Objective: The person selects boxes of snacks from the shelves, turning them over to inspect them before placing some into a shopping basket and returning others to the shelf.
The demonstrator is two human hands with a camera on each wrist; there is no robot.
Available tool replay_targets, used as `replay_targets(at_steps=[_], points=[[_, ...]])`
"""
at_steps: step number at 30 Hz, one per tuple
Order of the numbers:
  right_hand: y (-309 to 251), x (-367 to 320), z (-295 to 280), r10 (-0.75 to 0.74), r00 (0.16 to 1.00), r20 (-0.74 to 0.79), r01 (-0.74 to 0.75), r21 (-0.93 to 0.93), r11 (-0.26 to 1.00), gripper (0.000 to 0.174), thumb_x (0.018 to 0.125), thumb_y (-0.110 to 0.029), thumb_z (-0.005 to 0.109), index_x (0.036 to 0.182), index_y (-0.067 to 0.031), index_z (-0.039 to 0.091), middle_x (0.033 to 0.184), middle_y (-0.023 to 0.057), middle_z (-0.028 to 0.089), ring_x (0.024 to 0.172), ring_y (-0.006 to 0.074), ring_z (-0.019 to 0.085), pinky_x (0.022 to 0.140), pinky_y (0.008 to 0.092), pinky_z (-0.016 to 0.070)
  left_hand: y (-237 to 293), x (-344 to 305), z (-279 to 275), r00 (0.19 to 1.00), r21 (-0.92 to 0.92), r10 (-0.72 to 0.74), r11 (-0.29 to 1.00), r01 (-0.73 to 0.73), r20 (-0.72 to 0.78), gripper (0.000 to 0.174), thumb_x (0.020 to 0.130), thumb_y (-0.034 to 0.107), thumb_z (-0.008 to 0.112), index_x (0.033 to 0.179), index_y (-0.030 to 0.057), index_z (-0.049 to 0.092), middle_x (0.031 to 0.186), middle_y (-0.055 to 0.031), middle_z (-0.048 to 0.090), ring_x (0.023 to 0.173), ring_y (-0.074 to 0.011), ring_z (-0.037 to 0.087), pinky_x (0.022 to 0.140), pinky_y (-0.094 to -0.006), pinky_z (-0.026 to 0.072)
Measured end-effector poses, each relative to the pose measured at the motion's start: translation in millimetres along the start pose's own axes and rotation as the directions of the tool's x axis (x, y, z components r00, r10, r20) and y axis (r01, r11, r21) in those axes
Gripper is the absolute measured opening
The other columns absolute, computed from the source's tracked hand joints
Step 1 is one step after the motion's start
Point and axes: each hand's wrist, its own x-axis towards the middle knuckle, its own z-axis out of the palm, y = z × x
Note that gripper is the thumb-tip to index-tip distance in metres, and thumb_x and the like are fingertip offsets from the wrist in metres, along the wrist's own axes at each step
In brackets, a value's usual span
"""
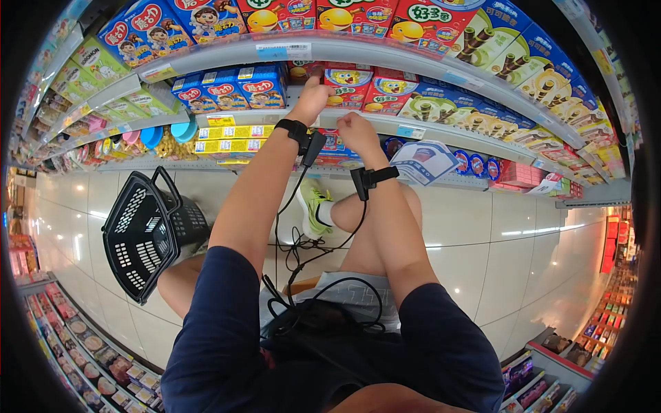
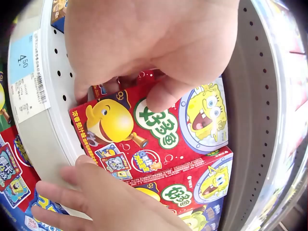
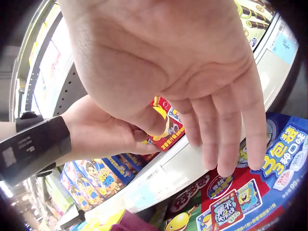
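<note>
On the middle shelf my left hand (image 1: 313,100) holds a red snack box (image 2: 159,127) with a yellow fish and a yellow cartoon character on its front. In the left wrist view the thumb lies across the front, while the other fingers reach round its side edge, partly hidden. A similar red box (image 1: 389,91) stands right beside it. My right hand (image 1: 357,133) is just below, at the shelf's front edge, its fingers (image 3: 221,130) extended and nothing in its palm. In the left wrist view its thumb comes close to the box's lower corner.
Blue snack boxes (image 1: 261,86) stand left of the red ones, and green-and-blue wafer roll boxes (image 1: 441,103) to the right. A black shopping basket (image 1: 141,234) stands on the tiled floor at left. Cables (image 1: 296,255) hang from both wrists. A paper sign (image 1: 423,164) sticks out below the shelf.
</note>
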Motion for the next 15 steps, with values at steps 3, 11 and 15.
replay_targets(at_steps=[3, 11, 15], points=[[-4.4, 0.0, -1.9, 0.016, 1.0, 0.018, -0.016, -0.004, 1.0, 0.036, 0.092, -0.038, 0.054, 0.101, -0.0063, 0.068, 0.096, 0.02, 0.071, 0.095, 0.039, 0.067, 0.084, 0.0479, 0.0518, 3.5, -3.8, 3.5, 1.0, -0.029, -0.018, 0.999, 0.018, -0.012, 0.043, 0.081, -0.001, 0.057, 0.123, -0.0042, 0.052, 0.11, -0.0119, 0.061, 0.097, -0.0194, 0.056, 0.085, -0.0312, 0.0431], [-5.6, -5.8, 1.4, 0.011, 1.0, 0.009, -0.01, -0.032, 0.999, 0.038, 0.091, -0.04, 0.055, 0.102, -0.0059, 0.068, 0.096, 0.0212, 0.071, 0.095, 0.0401, 0.067, 0.085, 0.0489, 0.0515, -2.1, -9.0, -8.9, 0.999, 0.061, 0.041, 0.997, -0.039, -0.02, 0.041, 0.08, -0.001, 0.058, 0.12, -0.0058, 0.053, 0.109, -0.0124, 0.063, 0.097, -0.0202, 0.058, 0.086, -0.031, 0.0448], [-5.1, -3.0, 4.7, -0.003, 0.999, 0.045, 0.004, -0.027, 1.0, 0.037, 0.09, -0.039, 0.056, 0.101, -0.0056, 0.068, 0.097, 0.0221, 0.071, 0.095, 0.0397, 0.067, 0.085, 0.0489, 0.0516, -5.4, -7.5, -2.6, 1.0, 0.04, 0.011, 0.999, -0.011, -0.016, 0.042, 0.079, -0.001, 0.058, 0.121, -0.006, 0.053, 0.11, -0.0132, 0.063, 0.098, -0.0205, 0.057, 0.087, -0.0317, 0.0441]])
